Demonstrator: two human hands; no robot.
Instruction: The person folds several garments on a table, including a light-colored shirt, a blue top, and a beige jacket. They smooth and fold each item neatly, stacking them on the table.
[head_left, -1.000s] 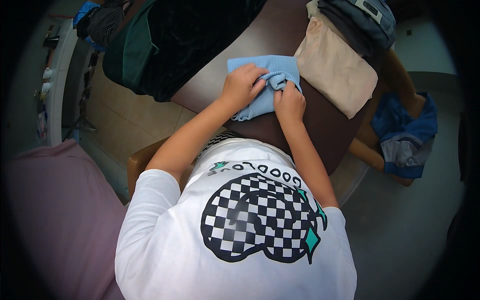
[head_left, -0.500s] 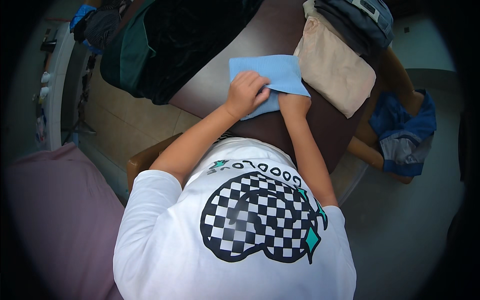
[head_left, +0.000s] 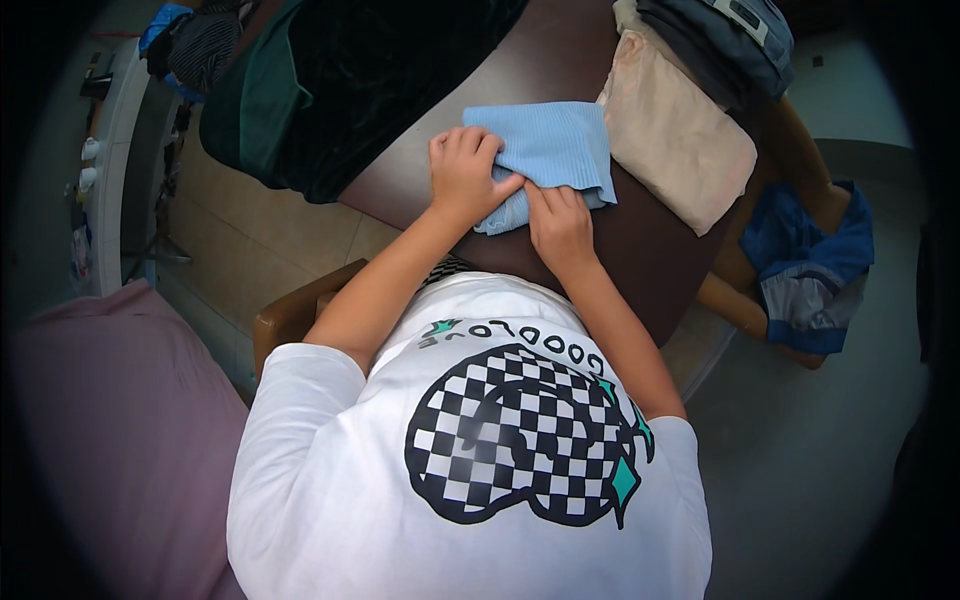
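Observation:
A light blue ribbed piece of fabric (head_left: 555, 140), folded into a rough rectangle, lies on the dark brown table (head_left: 640, 255) close in front of me. My left hand (head_left: 466, 175) is closed on its left side, with bent fingers over the edge and the thumb reaching right along the near fold. Beside that thumb, my right hand (head_left: 562, 220) pinches the near edge of the same fabric. Below the hands, a lower layer shows past the upper fold. Whatever lies under my fingers is hidden.
Dark green velvety fabric (head_left: 370, 90) covers the table's far left. Right of the blue fabric lies folded beige cloth (head_left: 680, 140), with dark folded clothes (head_left: 715, 45) beyond. A blue and grey garment (head_left: 810, 265) hangs on a wooden chair (head_left: 735, 305). Pinkish cloth (head_left: 130, 430) is at lower left.
My left hand has shifted left to the fabric's left edge. My right hand has come out from under the upper layer and moved left to its near edge. The upper layer lies flatter.

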